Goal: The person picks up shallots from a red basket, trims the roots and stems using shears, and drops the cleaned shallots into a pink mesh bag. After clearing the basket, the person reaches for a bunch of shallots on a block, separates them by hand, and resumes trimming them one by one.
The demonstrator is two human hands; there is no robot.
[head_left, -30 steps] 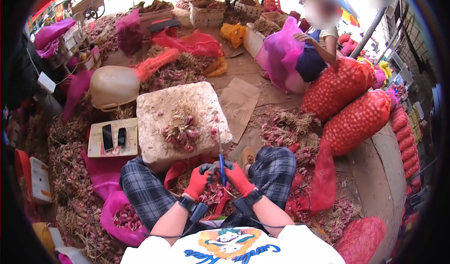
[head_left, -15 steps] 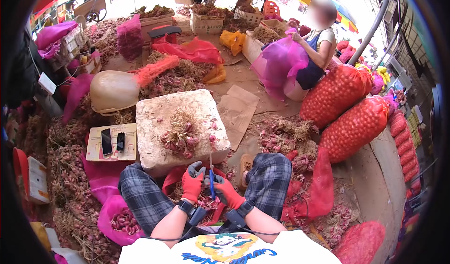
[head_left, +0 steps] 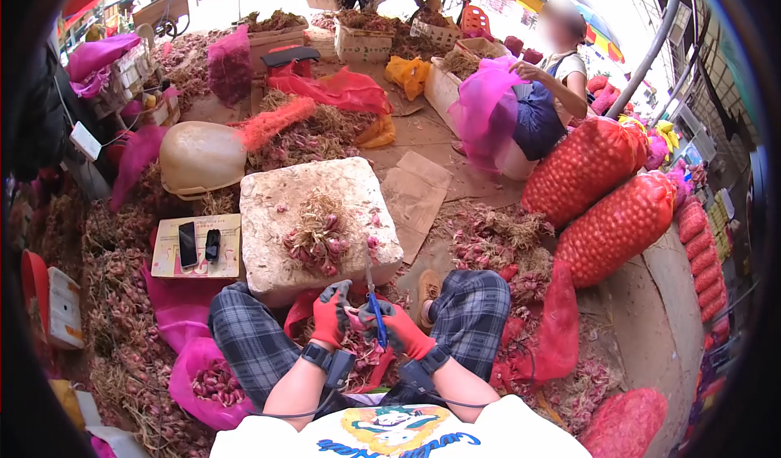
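Note:
Both hands wear red and grey gloves and are close together above my lap. My right hand (head_left: 400, 328) is closed around blue-handled scissors (head_left: 377, 316), whose blades point up toward the block. My left hand (head_left: 331, 315) is closed on a small pinkish shallot (head_left: 355, 319), close beside the scissors. Just beyond my hands stands a white foam block (head_left: 268, 206), with a bunch of shallots (head_left: 317, 238) and dry roots lying on it.
Left of the block, a box (head_left: 163, 255) carries two dark devices. Net sacks of bulbs (head_left: 614, 234) stand at right, near a seated person (head_left: 561, 84) holding a purple net. A pink bag of shallots (head_left: 218, 383) lies by my left leg.
My hands have come slightly closer and the scissors have tilted. A pinkish shallot now shows between them. The other person's purple net has shifted right.

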